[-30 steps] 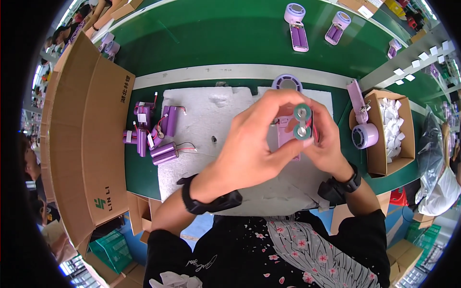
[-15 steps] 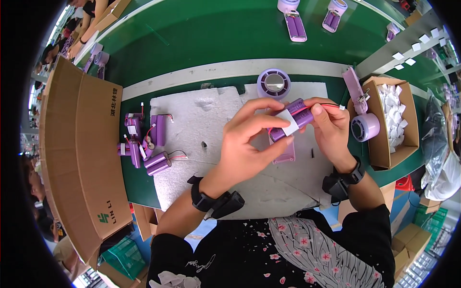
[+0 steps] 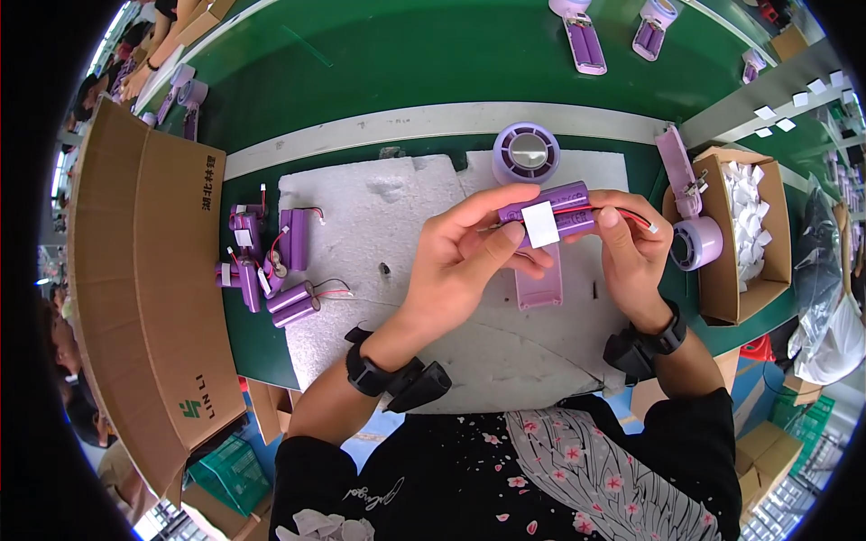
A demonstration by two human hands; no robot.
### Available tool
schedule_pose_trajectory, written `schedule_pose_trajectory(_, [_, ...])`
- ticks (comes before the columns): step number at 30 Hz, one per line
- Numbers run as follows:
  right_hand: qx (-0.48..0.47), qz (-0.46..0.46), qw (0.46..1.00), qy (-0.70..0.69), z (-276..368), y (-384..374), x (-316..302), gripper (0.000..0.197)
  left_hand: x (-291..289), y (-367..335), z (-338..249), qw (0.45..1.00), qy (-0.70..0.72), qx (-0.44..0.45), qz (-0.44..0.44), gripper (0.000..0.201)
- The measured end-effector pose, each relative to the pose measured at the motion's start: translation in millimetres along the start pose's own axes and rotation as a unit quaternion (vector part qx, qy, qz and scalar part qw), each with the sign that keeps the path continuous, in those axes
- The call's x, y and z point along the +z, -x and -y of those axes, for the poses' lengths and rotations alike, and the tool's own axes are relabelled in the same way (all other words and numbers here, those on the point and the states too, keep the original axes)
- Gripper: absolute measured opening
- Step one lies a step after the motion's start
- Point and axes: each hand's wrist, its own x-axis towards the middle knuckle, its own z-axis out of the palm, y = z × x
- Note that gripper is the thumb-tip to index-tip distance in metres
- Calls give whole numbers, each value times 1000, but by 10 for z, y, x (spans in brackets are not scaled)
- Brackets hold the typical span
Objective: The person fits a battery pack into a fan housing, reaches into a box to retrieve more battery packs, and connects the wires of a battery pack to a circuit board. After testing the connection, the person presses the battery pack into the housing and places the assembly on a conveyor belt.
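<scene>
Both hands hold a purple two-cell battery pack lying sideways above a grey foam mat. My left hand grips its left end, the thumb pressing a white square sticker on its side. My right hand holds the right end, where red and black wires stick out. Under the hands a purple fan handle shell lies on the mat.
Several more purple battery packs with wires lie at the mat's left edge. A purple round fan head sits behind the hands. A cardboard box of white pieces and a purple fan stand at right. A large cardboard flap lies at left.
The battery pack turned from end-on, cell ends facing me, to lying sideways. My left thumb now presses the white sticker onto its side.
</scene>
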Motion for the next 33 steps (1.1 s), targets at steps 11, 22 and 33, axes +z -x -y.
schedule_pose_trajectory(11, [-23,10,999,-21,30,38,24,19,-72,32,37,997,-63,33,22,34])
schedule_pose_trajectory(22, [80,-61,982,-161,44,-211,-258,10,-116,-90,-118,830,-515,214,-22,32])
schedule_pose_trajectory(33, [-39,148,923,354,83,-111,128,28,-243,-121,-146,890,-453,3,50,29])
